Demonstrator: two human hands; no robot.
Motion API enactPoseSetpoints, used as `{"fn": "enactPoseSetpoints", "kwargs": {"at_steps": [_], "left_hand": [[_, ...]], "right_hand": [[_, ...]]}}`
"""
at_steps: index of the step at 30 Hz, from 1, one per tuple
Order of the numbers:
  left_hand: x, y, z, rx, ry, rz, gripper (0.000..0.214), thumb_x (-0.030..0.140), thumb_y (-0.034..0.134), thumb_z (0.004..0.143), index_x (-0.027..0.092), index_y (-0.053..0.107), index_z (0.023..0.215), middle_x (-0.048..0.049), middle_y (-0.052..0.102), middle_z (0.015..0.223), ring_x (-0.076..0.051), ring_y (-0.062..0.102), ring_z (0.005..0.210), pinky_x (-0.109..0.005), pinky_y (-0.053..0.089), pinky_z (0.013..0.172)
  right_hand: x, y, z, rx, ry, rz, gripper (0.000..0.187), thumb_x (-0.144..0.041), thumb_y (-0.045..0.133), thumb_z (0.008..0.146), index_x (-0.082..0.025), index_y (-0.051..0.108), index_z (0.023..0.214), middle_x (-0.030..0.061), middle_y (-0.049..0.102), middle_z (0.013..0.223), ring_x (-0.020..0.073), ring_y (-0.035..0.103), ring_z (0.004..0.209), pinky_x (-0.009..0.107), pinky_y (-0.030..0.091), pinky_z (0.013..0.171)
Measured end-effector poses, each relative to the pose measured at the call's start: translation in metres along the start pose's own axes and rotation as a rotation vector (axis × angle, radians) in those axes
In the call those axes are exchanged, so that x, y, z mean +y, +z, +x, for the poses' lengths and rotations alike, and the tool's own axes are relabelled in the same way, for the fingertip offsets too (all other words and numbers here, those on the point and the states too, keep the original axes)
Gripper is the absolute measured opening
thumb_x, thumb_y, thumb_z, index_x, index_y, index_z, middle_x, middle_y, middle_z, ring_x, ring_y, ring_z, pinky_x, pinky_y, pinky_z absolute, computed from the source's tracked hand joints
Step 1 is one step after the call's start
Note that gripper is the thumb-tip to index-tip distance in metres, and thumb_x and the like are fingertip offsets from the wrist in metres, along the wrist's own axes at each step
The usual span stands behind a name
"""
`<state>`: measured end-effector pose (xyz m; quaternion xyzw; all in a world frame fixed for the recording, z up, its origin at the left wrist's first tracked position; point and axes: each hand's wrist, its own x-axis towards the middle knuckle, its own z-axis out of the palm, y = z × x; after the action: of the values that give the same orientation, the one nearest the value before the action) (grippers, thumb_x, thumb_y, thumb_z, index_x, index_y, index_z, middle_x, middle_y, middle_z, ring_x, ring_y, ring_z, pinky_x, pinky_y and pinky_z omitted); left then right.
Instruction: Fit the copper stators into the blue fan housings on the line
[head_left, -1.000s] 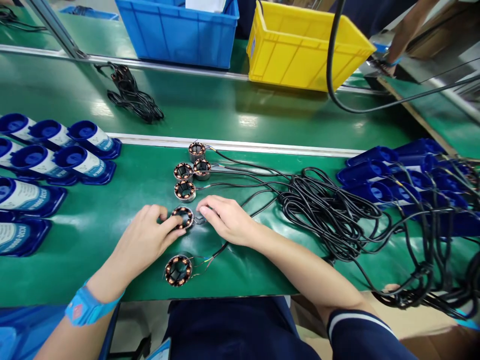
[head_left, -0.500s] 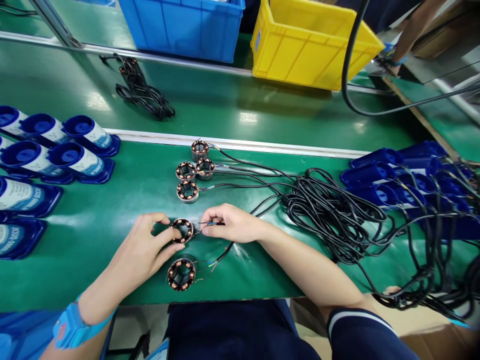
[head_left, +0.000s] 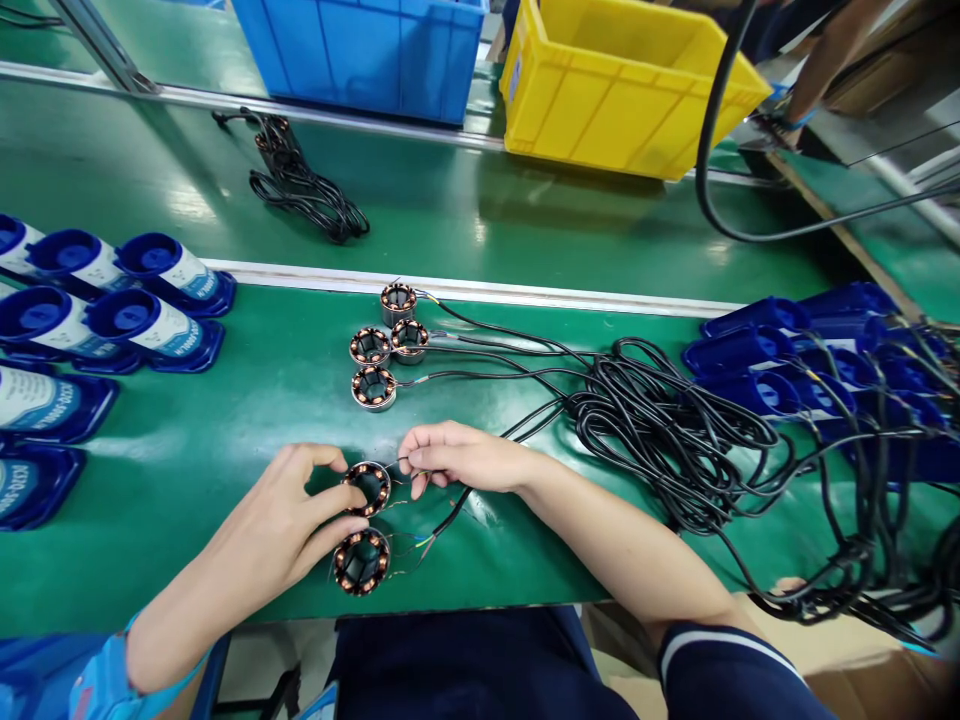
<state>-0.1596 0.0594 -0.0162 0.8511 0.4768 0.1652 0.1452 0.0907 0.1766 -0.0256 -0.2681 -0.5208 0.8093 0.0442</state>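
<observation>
My left hand (head_left: 304,510) grips a ring-shaped motor stator (head_left: 381,487) with copper windings, thumb and fingers on its left rim. Just right of it, my right hand (head_left: 457,458) pinches thin wires (head_left: 401,462) that run to this stator; their ends are partly hidden by the fingers. Directly below, a second stator (head_left: 362,562) lies close to the held one, with thin coloured wires (head_left: 421,540) leading to a black cable (head_left: 450,517). Farther up the table stand several more stators (head_left: 373,388), their black cables trailing right.
Coiled black cables (head_left: 660,430) lie right of my hands, beside blue housings (head_left: 742,350) with wires. More labelled blue housings (head_left: 150,325) stand at left. Beyond a white strip lies a cable bundle (head_left: 307,195). Blue (head_left: 367,60) and yellow bins (head_left: 600,110) stand behind.
The held stator has come nearer to me, closer to the lower stator, with my left hand on it. My right hand has shifted slightly nearer, its fingers still pinched on the wires.
</observation>
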Motion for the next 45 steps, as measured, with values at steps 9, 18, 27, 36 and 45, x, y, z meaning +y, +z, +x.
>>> {"fn": "enactPoseSetpoints", "kwargs": {"at_steps": [9, 18, 27, 36, 45], "left_hand": [[-0.001, 0.000, 0.001, -0.009, 0.026, -0.024, 0.015, 0.030, 0.061, 0.097, 0.030, 0.071, 0.108, -0.0074, 0.047, 0.120, -0.022, 0.050, 0.107, -0.035, 0.048, 0.086], [-0.018, -0.012, 0.019, 0.112, -0.077, 0.047, 0.036, 0.037, 0.059, 0.098, 0.026, 0.058, 0.133, -0.0113, 0.046, 0.130, -0.023, 0.054, 0.110, -0.037, 0.051, 0.092], [-0.059, 0.000, 0.060, 0.108, -0.012, 0.246, 0.026, 0.036, 0.052, 0.101, 0.024, 0.074, 0.108, -0.0112, 0.051, 0.116, -0.024, 0.053, 0.099, -0.040, 0.051, 0.085], [-0.053, -0.003, 0.043, 0.017, -0.013, 0.087, 0.024, 0.038, 0.053, 0.100, 0.029, 0.074, 0.109, -0.0089, 0.049, 0.116, -0.021, 0.052, 0.098, -0.036, 0.048, 0.085], [-0.048, -0.020, 0.042, -0.023, -0.046, -0.061, 0.028, 0.039, 0.057, 0.099, 0.030, 0.062, 0.126, -0.0067, 0.046, 0.123, -0.019, 0.054, 0.106, -0.032, 0.049, 0.089]], "right_hand": [[0.004, 0.002, 0.001, 0.042, -0.090, -0.216, 0.018, -0.032, 0.053, 0.102, -0.016, 0.062, 0.103, -0.0005, 0.070, 0.077, 0.0085, 0.052, 0.062, 0.020, 0.041, 0.058], [-0.036, -0.016, -0.014, 0.505, -0.606, -0.672, 0.022, -0.027, 0.050, 0.105, -0.018, 0.067, 0.117, 0.0054, 0.072, 0.115, 0.0168, 0.066, 0.109, 0.032, 0.048, 0.100], [-0.026, -0.030, 0.027, 0.379, -0.278, -0.698, 0.021, -0.025, 0.054, 0.103, -0.016, 0.067, 0.088, 0.0009, 0.072, 0.080, 0.0134, 0.063, 0.070, 0.027, 0.043, 0.071], [-0.026, -0.018, 0.037, 0.325, -0.022, 0.141, 0.018, -0.023, 0.052, 0.099, -0.017, 0.058, 0.083, -0.0001, 0.065, 0.069, 0.0101, 0.059, 0.064, 0.021, 0.034, 0.057], [-0.037, -0.027, 0.009, 0.315, -0.380, -0.284, 0.028, -0.039, 0.050, 0.103, -0.017, 0.067, 0.101, 0.0065, 0.073, 0.099, 0.0159, 0.068, 0.089, 0.029, 0.052, 0.082]]}}
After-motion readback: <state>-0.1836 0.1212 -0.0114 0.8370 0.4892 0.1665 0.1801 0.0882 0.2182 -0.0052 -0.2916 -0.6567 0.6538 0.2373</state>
